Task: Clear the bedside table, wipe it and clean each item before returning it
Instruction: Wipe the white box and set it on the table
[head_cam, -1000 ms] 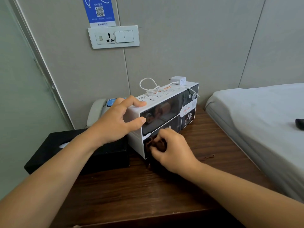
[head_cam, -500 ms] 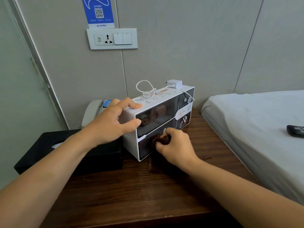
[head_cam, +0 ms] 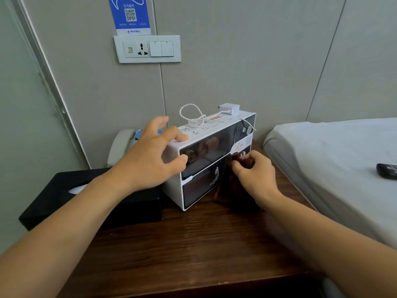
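1. Bed (head_cam: 335, 160): grey-sheeted mattress along the right edge of the bedside table; a dark remote (head_cam: 387, 171) lies on the sheet, partly cut off by the frame.
2. Bedside table (head_cam: 193, 244): dark brown wood, set against a grey panelled wall. Its front half is bare wood grain.
3. Tissue box (head_cam: 64, 194): black, at the table's left edge, a white tissue showing in its top slot. Its right end is just beside the white box.
4. White box (head_cam: 214, 155): a white case with dark glossy front panels, upright toward the table's back, angled so its right end points to the back right corner. Printed labels on top; text too small to read.
5. Telephone (head_cam: 122, 145): pale grey handset in the back left corner, behind the tissue box, mostly hidden by the left hand.
6. Left hand (head_cam: 150, 160): rests on the left end of the white box, fingers spread over its top edge, thumb against the upper front panel. The grip is wide and braces the box.
7. Right hand (head_cam: 255, 173): fingers curled tight round a brown cloth (head_cam: 238, 162), pressing it on the box's front panel near its right end.
8. Wall socket plate (head_cam: 148, 49): white, above the table, with a blue QR sign (head_cam: 130, 15) over it.
9. Charger (head_cam: 231, 108): small white plug on the box's top, back right corner; its white cable (head_cam: 191, 117) loops across the top.
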A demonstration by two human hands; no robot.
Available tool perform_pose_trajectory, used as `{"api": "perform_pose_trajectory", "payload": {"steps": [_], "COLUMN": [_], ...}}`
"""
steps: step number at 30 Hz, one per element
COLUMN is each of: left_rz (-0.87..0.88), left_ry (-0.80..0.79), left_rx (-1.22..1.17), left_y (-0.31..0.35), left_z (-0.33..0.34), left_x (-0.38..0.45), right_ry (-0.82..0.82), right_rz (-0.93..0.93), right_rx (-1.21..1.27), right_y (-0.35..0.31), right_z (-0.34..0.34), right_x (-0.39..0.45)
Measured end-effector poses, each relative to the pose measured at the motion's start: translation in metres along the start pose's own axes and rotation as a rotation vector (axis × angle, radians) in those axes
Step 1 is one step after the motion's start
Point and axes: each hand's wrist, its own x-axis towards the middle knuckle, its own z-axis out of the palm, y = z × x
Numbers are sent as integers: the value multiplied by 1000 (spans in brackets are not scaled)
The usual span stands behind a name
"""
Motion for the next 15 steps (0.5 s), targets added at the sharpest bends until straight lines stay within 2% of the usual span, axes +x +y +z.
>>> {"api": "perform_pose_trajectory", "payload": {"steps": [2,5,12,15], "left_rz": [63,108,127,136], "left_ry": [5,-83,-113,-107], "left_rx": [159,263,235,221], "left_y": [7,13,7,6], "left_z": [1,5,7,7], "left_x": [1,2,3,2], "right_ry": [37,47,-106,-165], "right_rz": [-64,-136,-357,-293], "right_rx": [50,83,2,-5], "right_y": [-1,1,6,4], "right_z": [1,14,34,26], "right_x": [0,-2,-34,-23]}}
